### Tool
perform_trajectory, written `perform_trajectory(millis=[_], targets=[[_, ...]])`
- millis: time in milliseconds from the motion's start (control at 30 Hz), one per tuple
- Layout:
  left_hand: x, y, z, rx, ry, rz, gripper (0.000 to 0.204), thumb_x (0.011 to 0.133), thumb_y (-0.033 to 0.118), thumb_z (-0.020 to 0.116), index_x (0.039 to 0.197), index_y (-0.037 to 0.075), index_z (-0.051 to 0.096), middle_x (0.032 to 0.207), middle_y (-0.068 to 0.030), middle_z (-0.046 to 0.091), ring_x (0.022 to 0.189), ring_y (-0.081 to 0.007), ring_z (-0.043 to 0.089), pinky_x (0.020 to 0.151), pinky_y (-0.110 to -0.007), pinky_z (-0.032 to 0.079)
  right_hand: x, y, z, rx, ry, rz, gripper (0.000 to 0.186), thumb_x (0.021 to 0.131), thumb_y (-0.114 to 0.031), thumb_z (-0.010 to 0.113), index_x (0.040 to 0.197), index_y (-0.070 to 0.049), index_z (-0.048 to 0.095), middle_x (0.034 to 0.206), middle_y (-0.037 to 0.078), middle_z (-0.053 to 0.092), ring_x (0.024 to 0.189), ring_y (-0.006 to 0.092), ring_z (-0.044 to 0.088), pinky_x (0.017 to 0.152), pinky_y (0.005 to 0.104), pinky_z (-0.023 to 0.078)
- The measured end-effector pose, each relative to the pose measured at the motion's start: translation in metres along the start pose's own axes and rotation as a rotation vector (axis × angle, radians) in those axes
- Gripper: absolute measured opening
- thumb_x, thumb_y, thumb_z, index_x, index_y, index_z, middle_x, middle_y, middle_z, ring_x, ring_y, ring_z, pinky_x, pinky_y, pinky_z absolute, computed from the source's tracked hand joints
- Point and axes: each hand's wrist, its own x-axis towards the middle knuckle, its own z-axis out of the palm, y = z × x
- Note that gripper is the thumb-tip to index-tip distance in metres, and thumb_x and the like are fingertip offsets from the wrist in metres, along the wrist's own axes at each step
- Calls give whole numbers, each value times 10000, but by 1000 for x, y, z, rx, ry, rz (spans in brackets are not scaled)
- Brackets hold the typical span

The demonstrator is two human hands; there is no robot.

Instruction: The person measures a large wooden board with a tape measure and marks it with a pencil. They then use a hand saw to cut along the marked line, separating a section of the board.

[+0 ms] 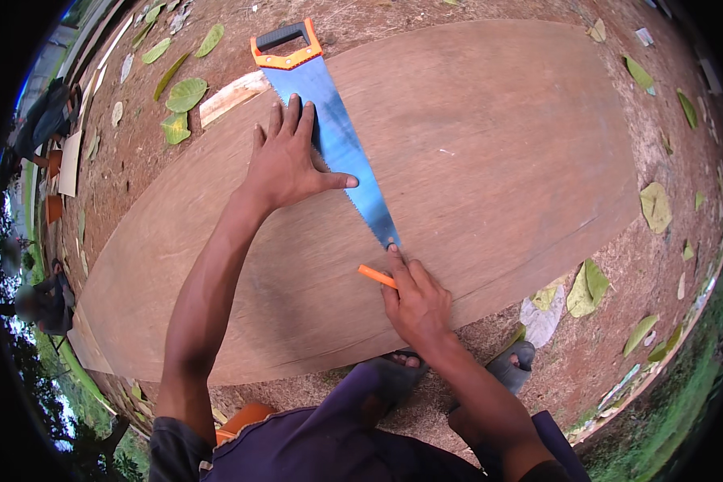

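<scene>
The left hand [289,161] spreads wide over a handsaw [347,145] lying on a wooden sheet [498,153]; the right hand [418,301] holds an orange pencil [375,276]. If the handsaw slips, its teeth might nick fingers.

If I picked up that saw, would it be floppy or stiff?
The handsaw may flex slightly, because its blade looks long and thin. The chunky orange-and-black handle probably makes that end heavier. Its jagged teeth could catch if pushed across the wooden board.
</scene>
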Motion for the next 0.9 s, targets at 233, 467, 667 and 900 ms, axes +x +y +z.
perform_trajectory(millis=[233,467,667,900], targets=[[6,12,-7,39,-112,-37,1581,533,839,847,1626,-84,172,1704,-317,162,1584,-494,160,1199,-722,246,7,-2,-22,117,-48,30,402,959,-175,702,1331,-25,675,955,116,610,758,309,670,650,436,553],[5,9,-5,15,-117,-43,1579,525,817,867,1623,-83,177,1704,-318,150,1593,-485,125,1206,-721,240,34,22,-73,558,81,164,272,1048,-244,655,1048,21,715,828,92,687,705,175,649,616,330,509],[6,12,-11,-10,-163,-57,1559,545,790,877,1635,-60,156,1705,-330,123,1597,-495,82,1211,-722,225,101,4,-56,838,273,218,270,1062,-214,646,1104,45,708,826,57,707,754,88,656,642,259,491],[10,12,-10,-21,-181,-33,1577,545,805,866,1644,-50,125,1691,-365,107,1580,-542,67,1201,-731,241,217,1,-13,666,251,-27,271,1003,-185,682,1158,36,713,900,135,771,756,141,713,672,308,543]])
